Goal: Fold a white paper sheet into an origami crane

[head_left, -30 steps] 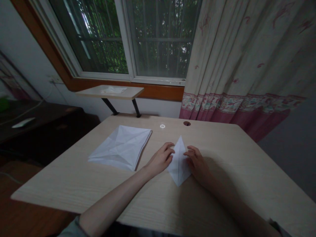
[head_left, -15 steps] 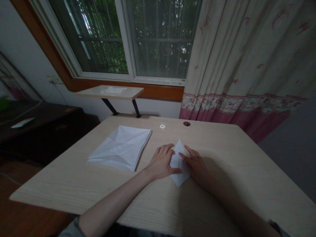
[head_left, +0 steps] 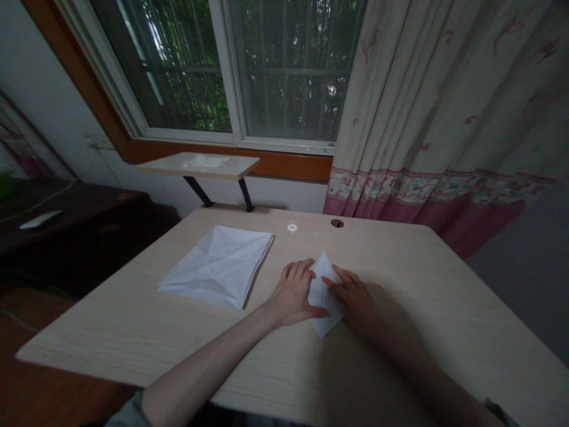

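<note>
At left the stacked white sheets (head_left: 220, 264) lie flat, set aside on the worktop (head_left: 111, 332), likely so they stay within reach yet out of the way; next, the left hand (head_left: 288, 296) spans the folded paper's left side, fingers spread well apart from the thumb, which lies across the lower part, seemingly to steady it; the folded paper (head_left: 317, 295) rests on the worktop between both hands, one point facing away, one toward the person; the right hand (head_left: 358, 299) has its fingers spread, one reaching over the middle, probably to press it flat; a strip of worktop separates sheets from left hand; the far edge leaves moderate room, the right edge more.
</note>
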`<state>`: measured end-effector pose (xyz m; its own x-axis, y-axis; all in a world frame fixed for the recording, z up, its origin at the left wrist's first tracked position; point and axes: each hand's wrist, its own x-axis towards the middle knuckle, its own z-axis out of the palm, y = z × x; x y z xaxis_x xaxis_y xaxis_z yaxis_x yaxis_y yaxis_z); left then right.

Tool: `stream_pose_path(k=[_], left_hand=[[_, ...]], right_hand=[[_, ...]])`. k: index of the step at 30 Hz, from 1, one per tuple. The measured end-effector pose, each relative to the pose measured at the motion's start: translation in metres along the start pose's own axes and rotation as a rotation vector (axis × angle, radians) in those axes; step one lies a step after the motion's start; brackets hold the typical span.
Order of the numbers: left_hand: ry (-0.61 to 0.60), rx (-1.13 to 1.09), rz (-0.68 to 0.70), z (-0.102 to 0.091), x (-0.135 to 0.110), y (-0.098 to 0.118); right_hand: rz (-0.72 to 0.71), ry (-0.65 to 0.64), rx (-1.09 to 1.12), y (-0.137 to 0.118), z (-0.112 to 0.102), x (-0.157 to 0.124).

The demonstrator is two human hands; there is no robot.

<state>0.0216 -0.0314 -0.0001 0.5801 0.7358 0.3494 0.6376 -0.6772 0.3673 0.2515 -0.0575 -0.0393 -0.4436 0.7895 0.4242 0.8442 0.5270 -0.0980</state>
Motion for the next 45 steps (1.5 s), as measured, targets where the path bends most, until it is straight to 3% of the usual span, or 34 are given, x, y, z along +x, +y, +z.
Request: stream_pose_path(k=[11,19,29,38,45], left_hand=[[0.024,-0.005,0.009,-0.007,0.001,0.004],[0.104,0.03,0.034,-0.008,0.002,0.0],[0.189,0.042,0.046,-0.005,0.004,-0.009],[0.116,-0.117,0.102,0.005,0.005,-0.02],[0.025,-0.195,0.11,0.005,0.003,-0.016]], right_hand=[[0.013,0.073,-0.071,-0.005,-0.003,-0.001],[0.007,0.154,-0.058,-0.005,-0.008,-0.001],[-0.004,0.162,-0.084,-0.002,-0.007,-0.002],[0.046,0.146,-0.062,-0.011,-0.017,0.002],[0.058,0.099,-0.07,-0.016,-0.022,0.003]])
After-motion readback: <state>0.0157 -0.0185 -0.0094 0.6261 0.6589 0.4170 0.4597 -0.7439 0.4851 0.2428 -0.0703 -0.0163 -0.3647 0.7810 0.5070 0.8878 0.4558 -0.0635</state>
